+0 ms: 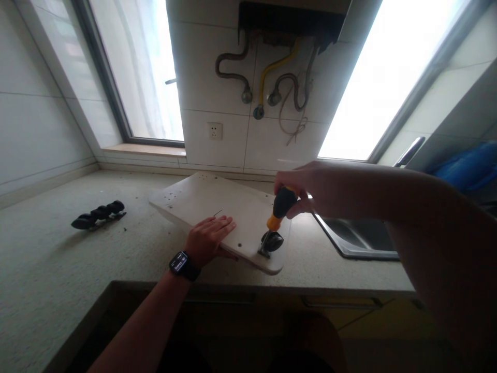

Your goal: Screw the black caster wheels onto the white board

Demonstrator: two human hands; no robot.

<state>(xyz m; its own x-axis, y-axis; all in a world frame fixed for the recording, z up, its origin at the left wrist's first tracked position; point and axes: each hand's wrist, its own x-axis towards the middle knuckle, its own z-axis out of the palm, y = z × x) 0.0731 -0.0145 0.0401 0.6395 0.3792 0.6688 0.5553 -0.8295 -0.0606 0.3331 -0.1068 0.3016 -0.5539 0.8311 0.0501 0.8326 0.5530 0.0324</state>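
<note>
My right hand (295,189) is wrapped round the black-and-yellow handle of a screwdriver (284,203). The tool points down and its tip meets the metal plate of a black caster wheel (273,241) at the board's near right corner. That white board (240,207) lies at a slant on the countertop, with holes showing in several places. My left hand (209,237), a watch (179,263) on its wrist, grips the board's near edge, fingers flat on top and thumb underneath. A thin dark mark or piece shows just beyond the fingers.
Several black caster wheels (99,213) stand in a row on the countertop (147,269) at left. A steel sink (357,238) with a faucet (409,151) is at right, near a blue bag (466,166). Hoses hang on the tiled wall above a socket (215,131).
</note>
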